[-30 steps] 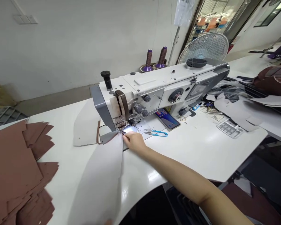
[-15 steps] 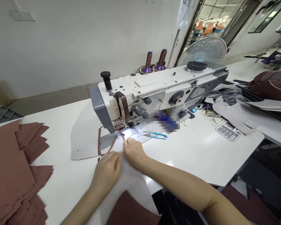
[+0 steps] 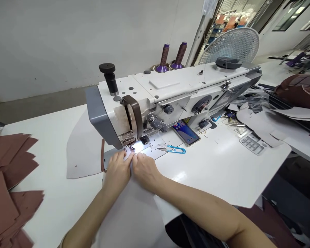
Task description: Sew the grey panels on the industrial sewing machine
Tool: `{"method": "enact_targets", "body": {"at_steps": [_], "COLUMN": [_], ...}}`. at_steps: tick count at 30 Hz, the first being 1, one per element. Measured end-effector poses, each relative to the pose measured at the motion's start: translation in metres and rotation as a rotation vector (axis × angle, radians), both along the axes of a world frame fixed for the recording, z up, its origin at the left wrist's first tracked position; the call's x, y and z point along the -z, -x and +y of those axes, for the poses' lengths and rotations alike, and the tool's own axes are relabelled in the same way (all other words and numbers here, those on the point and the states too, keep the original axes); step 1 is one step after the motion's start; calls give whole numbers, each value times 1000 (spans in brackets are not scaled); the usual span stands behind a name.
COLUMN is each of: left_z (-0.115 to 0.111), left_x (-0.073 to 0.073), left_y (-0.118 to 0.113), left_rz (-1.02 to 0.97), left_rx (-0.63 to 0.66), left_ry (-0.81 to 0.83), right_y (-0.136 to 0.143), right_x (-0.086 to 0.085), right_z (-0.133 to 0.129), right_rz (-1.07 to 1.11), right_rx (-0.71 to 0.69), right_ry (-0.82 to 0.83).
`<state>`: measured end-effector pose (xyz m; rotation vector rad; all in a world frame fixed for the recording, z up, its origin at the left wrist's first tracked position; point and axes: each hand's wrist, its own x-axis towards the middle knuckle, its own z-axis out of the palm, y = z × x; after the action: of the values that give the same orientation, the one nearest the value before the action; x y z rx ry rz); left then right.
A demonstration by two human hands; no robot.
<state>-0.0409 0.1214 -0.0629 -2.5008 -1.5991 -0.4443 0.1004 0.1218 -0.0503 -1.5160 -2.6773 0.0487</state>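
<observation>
A pale fabric piece runs from the needle of the white sewing machine down over the table's front edge. Close in front of the lit presser foot, my left hand is closed on the fabric, its fingers pressed at the left of the foot. Beside it my right hand pinches the same fabric, the two thumbs almost touching. Behind the needle lies another pale panel, with a brown strip along its right side. The hands hide the fabric edge under them.
Blue-handled thread snips and a phone lie right of the needle. Stacked brown pieces cover the table's left. Two brown thread cones and a fan stand behind. A calculator-like pad lies right.
My left hand has moved forward and up to the presser foot, beside the right hand. The brown piece at the bottom has left the view. The view has shifted closer to the machine.
</observation>
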Motion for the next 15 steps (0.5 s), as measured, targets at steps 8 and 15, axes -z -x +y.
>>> {"method": "enact_targets", "body": {"at_steps": [8, 15], "left_z": [3, 6], "left_x": [-1, 3], "left_y": [-1, 2], "left_rz": [-16, -67], "left_rx": [-5, 18], "left_ry": [-49, -82], "right_y": [1, -1], "right_x": [1, -3], "right_z": [5, 9], "right_rz": [17, -6], "right_rx": [-7, -41], "right_ry": [0, 15]}}
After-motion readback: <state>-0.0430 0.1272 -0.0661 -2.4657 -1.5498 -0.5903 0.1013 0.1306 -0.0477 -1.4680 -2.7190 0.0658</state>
